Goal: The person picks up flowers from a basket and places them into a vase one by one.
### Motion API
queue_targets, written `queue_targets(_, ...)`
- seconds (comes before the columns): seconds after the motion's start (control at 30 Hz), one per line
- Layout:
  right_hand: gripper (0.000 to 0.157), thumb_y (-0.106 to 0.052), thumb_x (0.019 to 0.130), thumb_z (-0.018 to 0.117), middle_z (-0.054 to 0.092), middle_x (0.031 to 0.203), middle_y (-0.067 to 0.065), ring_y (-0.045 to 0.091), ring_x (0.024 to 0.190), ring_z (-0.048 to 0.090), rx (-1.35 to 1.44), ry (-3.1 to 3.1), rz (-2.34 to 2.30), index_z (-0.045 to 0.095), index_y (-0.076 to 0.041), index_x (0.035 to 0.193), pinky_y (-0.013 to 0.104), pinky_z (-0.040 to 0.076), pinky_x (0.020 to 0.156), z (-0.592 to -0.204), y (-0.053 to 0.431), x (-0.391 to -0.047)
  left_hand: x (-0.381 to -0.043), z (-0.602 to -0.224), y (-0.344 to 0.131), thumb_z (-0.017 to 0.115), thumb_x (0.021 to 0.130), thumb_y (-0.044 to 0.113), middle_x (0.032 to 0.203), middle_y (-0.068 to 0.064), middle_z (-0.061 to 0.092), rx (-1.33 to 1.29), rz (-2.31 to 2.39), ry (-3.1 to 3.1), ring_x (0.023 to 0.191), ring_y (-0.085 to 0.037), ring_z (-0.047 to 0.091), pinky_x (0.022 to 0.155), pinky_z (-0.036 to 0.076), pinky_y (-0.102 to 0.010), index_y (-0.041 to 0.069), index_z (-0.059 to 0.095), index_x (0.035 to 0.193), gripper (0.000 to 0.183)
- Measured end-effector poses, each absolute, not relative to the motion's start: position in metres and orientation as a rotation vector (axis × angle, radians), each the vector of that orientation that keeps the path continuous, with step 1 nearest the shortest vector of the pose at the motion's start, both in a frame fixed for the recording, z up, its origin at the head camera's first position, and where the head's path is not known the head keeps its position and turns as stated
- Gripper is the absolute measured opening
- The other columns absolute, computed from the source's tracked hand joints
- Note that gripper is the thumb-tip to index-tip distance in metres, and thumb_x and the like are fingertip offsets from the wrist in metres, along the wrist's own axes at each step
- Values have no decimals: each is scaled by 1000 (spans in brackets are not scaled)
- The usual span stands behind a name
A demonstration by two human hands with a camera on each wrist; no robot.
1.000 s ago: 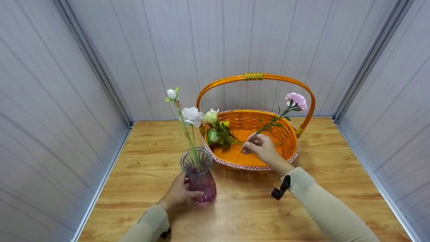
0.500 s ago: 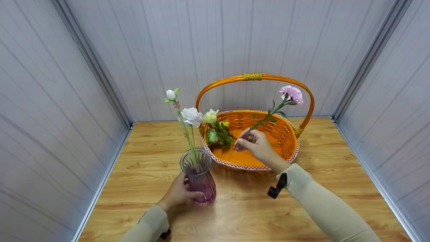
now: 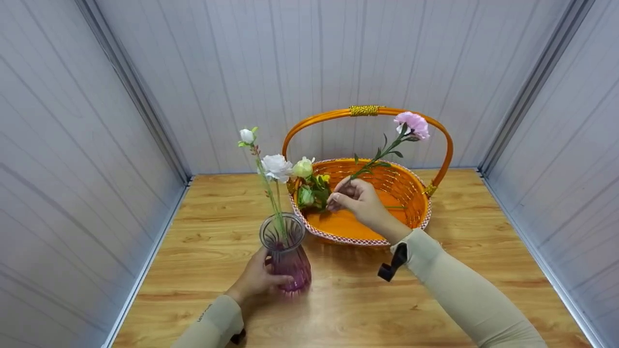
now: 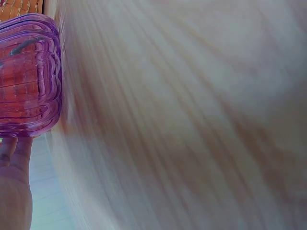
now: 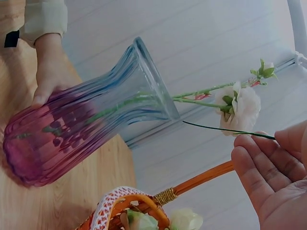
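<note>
My left hand (image 3: 261, 276) grips the lower part of a ribbed glass vase (image 3: 292, 263), clear at the top and purple at the base, upright on the table. A white flower (image 3: 276, 167) and a stem with a small white bud (image 3: 247, 136) stand in it. Above the basket my right hand (image 3: 360, 199) pinches the stem of a pink carnation (image 3: 412, 125), its bloom leaning up to the right. In the right wrist view the thin lower end of the stem (image 5: 216, 128) points toward the vase's mouth, apart from it.
An orange wicker basket (image 3: 367, 240) with a tall arched handle (image 3: 309, 117) stands behind the vase. At its left side lie a pale cream flower (image 3: 303, 166) and a greenish one (image 3: 306, 196) among leaves. Panelled walls (image 3: 232, 72) enclose the wooden table (image 3: 217, 212) at the back and sides.
My right hand has moved left and slightly up with the carnation, whose bloom has shifted left and higher. The left hand and the vase have stayed in place.
</note>
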State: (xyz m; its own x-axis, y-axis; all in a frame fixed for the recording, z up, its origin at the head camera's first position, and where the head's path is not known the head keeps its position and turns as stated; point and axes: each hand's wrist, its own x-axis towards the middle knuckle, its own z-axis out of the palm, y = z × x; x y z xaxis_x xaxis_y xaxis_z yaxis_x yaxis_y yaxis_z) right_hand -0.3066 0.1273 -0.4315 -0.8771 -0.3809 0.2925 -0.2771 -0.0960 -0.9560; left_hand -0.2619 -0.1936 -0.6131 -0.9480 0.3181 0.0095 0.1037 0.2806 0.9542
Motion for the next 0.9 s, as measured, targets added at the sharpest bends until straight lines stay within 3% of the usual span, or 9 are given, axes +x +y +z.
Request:
queue_targets(0.1,4,4,107,58,74,104,35,18,84,79,-770,2058,-2139,62,2,107,42,70,85,-429,122,-306,-262,-613,-194,101,77,25,163,-12,53,401,1718,2381,148,-42,53,123,47,-61,22,40,164,107)
queue_targets(0.23,6,5,108,58,78,101,25,17,85,79,-793,2037,-2132,62,1,107,36,70,84,-427,114,-306,-262,-613,-193,101,77,25,161,-10,55,405,1709,2396,148,-40,54,124,46,-62,22,42,163,104)
queue_targets(0.33,5,5,107,58,79,100,18,16,86,79,-807,2009,-2137,62,2,107,40,70,86,-426,106,-305,-261,-613,-193,101,78,21,159,-12,56,425,1717,2394,147,-41,54,123,47,-62,19,42,162,103)
queue_targets(0.47,4,6,107,59,78,101,24,15,85,78,-829,2001,-2130,63,4,107,40,70,85,-425,96,-304,-261,-613,-193,100,78,21,159,-13,56,442,1719,2397,147,-42,54,123,47,-63,18,42,162,102)
queue_targets(0.53,4,5,107,59,77,102,28,14,84,78,-842,2027,-2094,63,6,107,33,70,79,-425,92,-304,-261,-613,-193,100,78,23,160,-13,56,454,1714,2403,147,-42,54,123,47,-63,18,42,162,102)
queue_targets(0.67,8,0,107,61,79,99,21,10,82,75,-876,2113,-1967,64,8,108,22,62,68,-428,85,-304,-262,-613,-194,101,78,27,160,-10,56,455,1699,2413,148,-39,53,123,46,-63,21,42,163,104)
queue_targets(0.77,10,0,107,61,78,99,18,8,82,72,-914,2139,-1881,63,10,110,20,61,71,-432,80,-304,-261,-612,-193,101,77,28,161,-8,55,440,1701,2402,148,-39,53,124,46,-62,24,41,163,105)
queue_targets(0.9,11,2,107,61,75,104,27,8,86,68,-979,2162,-1784,62,12,112,19,61,79,-434,76,-303,-261,-612,-193,101,77,26,163,-10,53,426,1723,2381,148,-40,53,123,46,-62,24,41,164,105)
